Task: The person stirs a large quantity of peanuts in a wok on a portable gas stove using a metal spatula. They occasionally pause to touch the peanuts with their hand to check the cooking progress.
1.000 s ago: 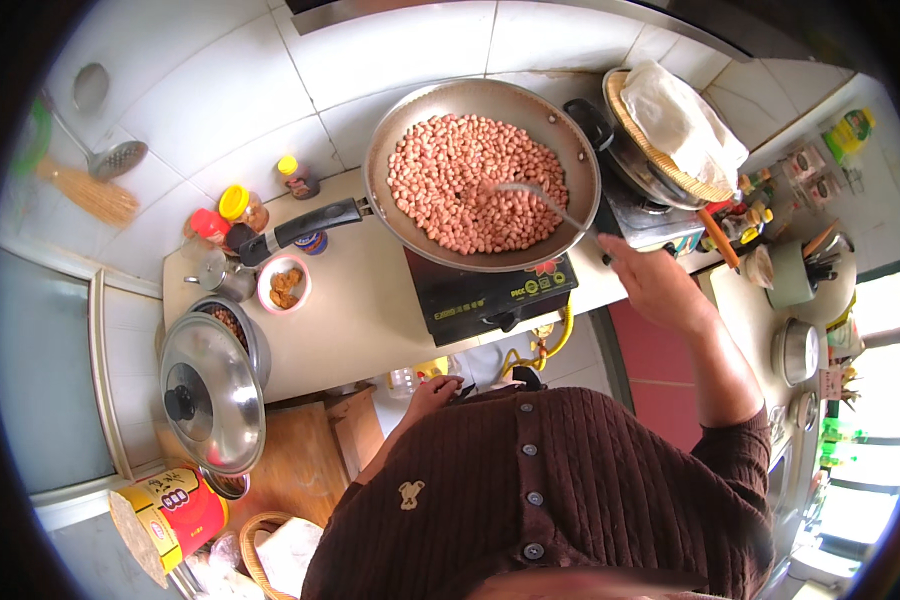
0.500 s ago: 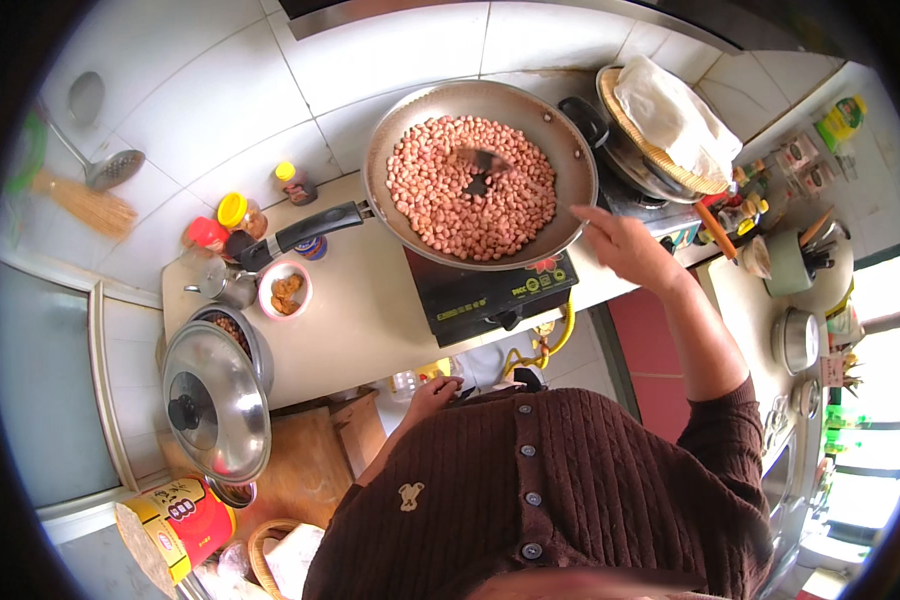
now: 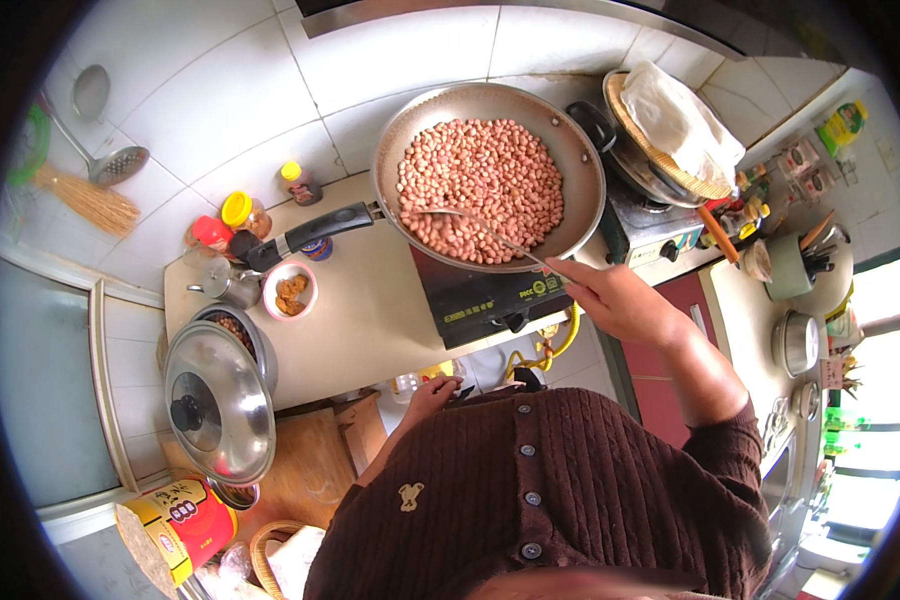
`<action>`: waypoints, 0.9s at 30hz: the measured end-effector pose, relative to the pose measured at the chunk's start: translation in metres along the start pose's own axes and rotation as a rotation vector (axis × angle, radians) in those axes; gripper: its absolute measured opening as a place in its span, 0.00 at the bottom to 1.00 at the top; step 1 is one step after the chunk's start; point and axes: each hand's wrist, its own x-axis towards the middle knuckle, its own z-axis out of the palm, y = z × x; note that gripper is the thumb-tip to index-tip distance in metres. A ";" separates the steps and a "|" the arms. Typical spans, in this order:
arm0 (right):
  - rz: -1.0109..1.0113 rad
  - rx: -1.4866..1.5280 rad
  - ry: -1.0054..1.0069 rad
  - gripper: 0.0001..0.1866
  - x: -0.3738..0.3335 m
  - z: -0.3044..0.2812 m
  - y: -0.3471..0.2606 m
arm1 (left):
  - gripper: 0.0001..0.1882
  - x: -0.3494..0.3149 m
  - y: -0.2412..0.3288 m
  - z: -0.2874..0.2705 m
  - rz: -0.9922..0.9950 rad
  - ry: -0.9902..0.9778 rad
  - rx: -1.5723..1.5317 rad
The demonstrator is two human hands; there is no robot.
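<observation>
A wide pan [image 3: 388, 130] with a light brown inside sits on a black portable cooktop [image 3: 470, 305], full of pinkish-brown peanuts [image 3: 485, 180]. My right hand [image 3: 615, 300] is at the pan's near right rim, closed round the handle of a thin metal spatula [image 3: 495, 237]. Its shaft slants left over the rim, and its head lies among the peanuts at the left, partly hidden. Low by my waist, my left hand [image 3: 434, 396] is closed beside something small and dark; what it holds, if anything, I cannot make out.
The pan's black handle [image 3: 315, 234] reaches left over the counter. A pink-rimmed bowl [image 3: 290, 291], jars [image 3: 242, 213] and a lidded pot [image 3: 220, 400] stand left. On the right are a second burner with a covered pan [image 3: 660, 130] and a wooden handle. A yellow hose [image 3: 560, 345] hangs below.
My right hand has moved down and slightly left, drawing the spatula from the middle of the peanuts to their near left side. The bare dark gap in the peanuts has closed. My left hand stays put.
</observation>
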 end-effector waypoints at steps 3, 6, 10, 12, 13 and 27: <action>0.027 0.039 0.008 0.21 -0.028 -0.015 0.001 | 0.16 -0.002 -0.001 0.001 0.035 0.004 0.047; 0.080 -0.016 0.075 0.21 -0.047 -0.033 0.018 | 0.16 -0.006 -0.007 0.006 0.042 0.017 0.061; 0.089 -0.056 0.218 0.21 -0.048 -0.042 0.051 | 0.15 -0.013 -0.016 0.027 -0.016 0.107 -0.014; 0.052 0.022 0.289 0.20 -0.039 -0.041 0.067 | 0.15 -0.018 -0.019 0.049 -0.006 0.211 -0.072; 0.035 0.052 0.293 0.21 -0.034 -0.040 0.075 | 0.15 -0.021 -0.020 0.062 -0.003 0.268 -0.094; -0.386 0.912 -0.633 0.22 -0.020 0.081 0.002 | 0.20 -0.156 -0.092 0.309 -0.036 1.017 -0.429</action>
